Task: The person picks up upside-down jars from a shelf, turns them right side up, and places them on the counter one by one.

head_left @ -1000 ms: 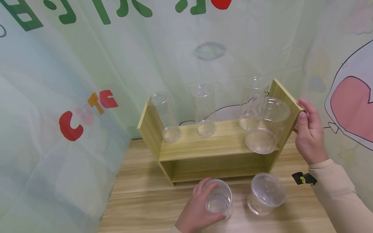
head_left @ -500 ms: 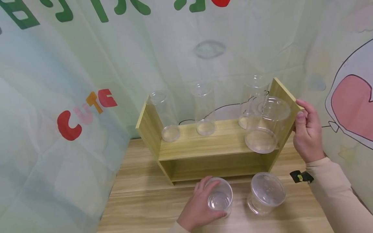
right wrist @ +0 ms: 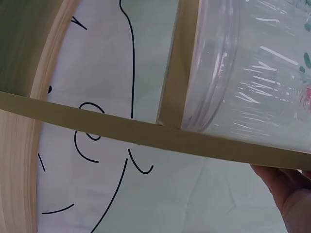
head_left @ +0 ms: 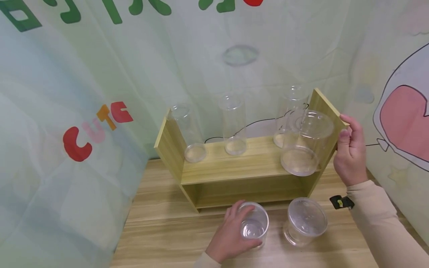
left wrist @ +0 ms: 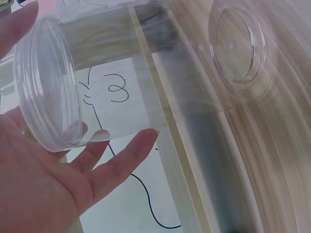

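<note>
My left hand [head_left: 231, 236] holds a clear, lidless plastic jar [head_left: 263, 227] at the table's front, with thumb and fingers round its side. The left wrist view shows the threaded rim of this jar [left wrist: 48, 82] close to the palm. To its right stands a similar clear jar with a lid [head_left: 306, 219]. My right hand [head_left: 352, 156] grips the front edge of the right side panel of a small wooden shelf [head_left: 218, 171]. In the right wrist view, part of that hand [right wrist: 294, 196] shows at the panel edge [right wrist: 194, 149], the rest being cut off.
A wide clear jar [head_left: 299, 163] stands at the right end of the upper shelf board, overlapping its front edge. Behind and left of it are tall, narrow clear cylinders [head_left: 236, 145]. A printed cloth [head_left: 201, 67] hangs behind and beside the wooden table [head_left: 157, 223].
The lidless jar and my left hand have shifted slightly right, towards the lidded jar. My right hand has moved a little left against the shelf panel. The head view has shifted slightly.
</note>
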### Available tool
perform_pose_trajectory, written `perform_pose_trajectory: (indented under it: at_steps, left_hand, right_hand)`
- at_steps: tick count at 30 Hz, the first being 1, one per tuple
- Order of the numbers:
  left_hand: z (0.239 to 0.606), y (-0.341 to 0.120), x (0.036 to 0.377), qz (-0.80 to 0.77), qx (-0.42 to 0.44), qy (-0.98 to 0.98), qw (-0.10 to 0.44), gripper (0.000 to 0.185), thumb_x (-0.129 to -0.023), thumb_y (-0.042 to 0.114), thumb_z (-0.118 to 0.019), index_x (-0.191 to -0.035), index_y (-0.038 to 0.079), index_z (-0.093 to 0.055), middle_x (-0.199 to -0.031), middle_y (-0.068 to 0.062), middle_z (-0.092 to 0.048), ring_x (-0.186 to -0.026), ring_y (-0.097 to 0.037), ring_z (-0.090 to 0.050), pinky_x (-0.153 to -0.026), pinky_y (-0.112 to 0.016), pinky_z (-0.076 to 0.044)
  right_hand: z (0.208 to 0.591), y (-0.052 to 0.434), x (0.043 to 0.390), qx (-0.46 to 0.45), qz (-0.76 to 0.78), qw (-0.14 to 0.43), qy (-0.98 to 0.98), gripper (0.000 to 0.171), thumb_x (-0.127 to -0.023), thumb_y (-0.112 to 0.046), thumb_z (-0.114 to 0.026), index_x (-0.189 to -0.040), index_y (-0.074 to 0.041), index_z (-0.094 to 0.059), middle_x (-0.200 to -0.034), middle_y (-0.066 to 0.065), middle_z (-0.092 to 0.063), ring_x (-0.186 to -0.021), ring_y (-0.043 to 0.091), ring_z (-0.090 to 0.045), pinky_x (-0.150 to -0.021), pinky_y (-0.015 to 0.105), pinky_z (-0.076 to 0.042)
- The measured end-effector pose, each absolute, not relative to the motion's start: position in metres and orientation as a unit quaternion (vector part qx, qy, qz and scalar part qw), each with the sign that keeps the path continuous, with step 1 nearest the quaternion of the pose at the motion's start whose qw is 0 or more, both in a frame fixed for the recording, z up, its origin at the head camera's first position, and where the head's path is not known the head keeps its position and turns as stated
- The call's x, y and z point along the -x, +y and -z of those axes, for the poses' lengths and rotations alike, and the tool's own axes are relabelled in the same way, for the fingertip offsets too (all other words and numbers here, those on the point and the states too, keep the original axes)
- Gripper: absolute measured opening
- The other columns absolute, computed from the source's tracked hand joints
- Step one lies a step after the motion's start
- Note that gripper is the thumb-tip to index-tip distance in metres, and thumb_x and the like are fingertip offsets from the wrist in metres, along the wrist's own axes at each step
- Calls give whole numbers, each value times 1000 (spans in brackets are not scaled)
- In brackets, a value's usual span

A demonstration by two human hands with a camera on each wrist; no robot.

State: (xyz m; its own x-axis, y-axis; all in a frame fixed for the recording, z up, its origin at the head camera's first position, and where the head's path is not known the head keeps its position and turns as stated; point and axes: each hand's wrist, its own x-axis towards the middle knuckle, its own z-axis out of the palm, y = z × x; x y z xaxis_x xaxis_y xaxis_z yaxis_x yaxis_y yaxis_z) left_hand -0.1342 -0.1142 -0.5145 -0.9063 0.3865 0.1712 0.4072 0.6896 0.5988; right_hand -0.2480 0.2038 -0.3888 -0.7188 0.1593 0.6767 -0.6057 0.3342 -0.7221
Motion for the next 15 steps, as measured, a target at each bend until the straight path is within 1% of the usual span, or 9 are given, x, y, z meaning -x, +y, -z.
perform_pose_trajectory:
  at_steps: [3, 8, 9, 11, 13, 15]
  left_hand:
    - [514, -113, 134, 329, 216, -919, 18, 90, -64, 43, -91, -142, 30, -48, -151, -9, -37, -128, -28, -44, -87, -50, -52]
    - [516, -111, 136, 328, 220, -918, 23, 90, -64, 43, -90, -142, 30, -48, -152, -10, -37, -128, -28, -44, -87, -51, -52]
    - [516, -110, 137, 328, 220, -919, 23, 90, -64, 44, -90, -143, 30, -47, -152, -10, -36, -128, -28, -44, -87, -51, -52]
    - [516, -110, 137, 327, 219, -919, 19, 90, -65, 44, -90, -143, 30, -47, -153, -8, -35, -128, -28, -44, -88, -51, -52]
    - [516, -111, 136, 328, 218, -919, 13, 90, -66, 45, -89, -144, 30, -46, -154, -7, -33, -129, -29, -43, -88, -52, -52]
    - [515, -113, 135, 330, 216, -919, 8, 90, -67, 46, -88, -144, 29, -46, -155, -6, -32, -129, -29, -43, -88, -53, -51]
  right_hand:
    - [390, 205, 250, -153, -547, 354, -744, 41, -108, -20, -31, -145, -2, -37, -105, -4, -56, -85, 11, -55, -71, 14, -48]
    - [390, 209, 252, -175, -547, 354, -738, 39, -108, -12, -30, -145, 1, -33, -106, -2, -54, -87, 12, -54, -72, 13, -47]
    - [389, 210, 252, -183, -549, 349, -737, 39, -107, -10, -30, -145, 1, -32, -107, -1, -54, -87, 12, -54, -72, 13, -47]
    - [389, 212, 251, -204, -561, 333, -730, 39, -107, -7, -31, -145, 1, -29, -102, 0, -52, -84, 11, -53, -70, 13, -47]
    - [389, 215, 250, -223, -573, 313, -724, 40, -106, -6, -31, -146, 1, -28, -101, 1, -52, -82, 10, -55, -68, 13, -49]
    - [390, 218, 250, -241, -589, 291, -715, 41, -106, -4, -32, -146, 1, -27, -94, 2, -50, -74, 9, -53, -65, 12, -50]
